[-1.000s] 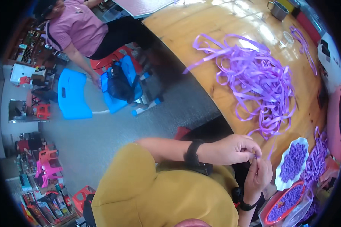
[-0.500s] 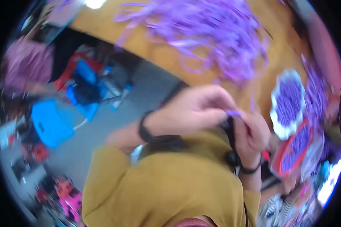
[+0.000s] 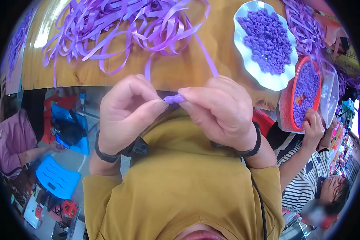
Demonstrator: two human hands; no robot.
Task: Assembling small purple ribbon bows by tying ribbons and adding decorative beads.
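Note:
My left hand and my right hand meet in front of my chest, near the table's front edge. Between their pinched fingertips is a small purple plastic piece, its left end at my left fingers and its right end in my right. A purple ribbon runs up from behind my left hand, and another length reaches my right hand. Both lead toward a tangled heap of purple ribbons on the wooden table. Whether the ribbon passes through the piece is hidden by my fingers.
To the right, a white scalloped dish holds many purple plastic pieces. Beyond it, a co-worker's hand touches a red-rimmed container of similar pieces. More ribbons lie behind. Blue chairs and another person are at left.
The view has turned, so the ribbon heap sits farther left and the dish higher. My hands, blurred before, have shifted left in the picture and still pinch together at a purple piece.

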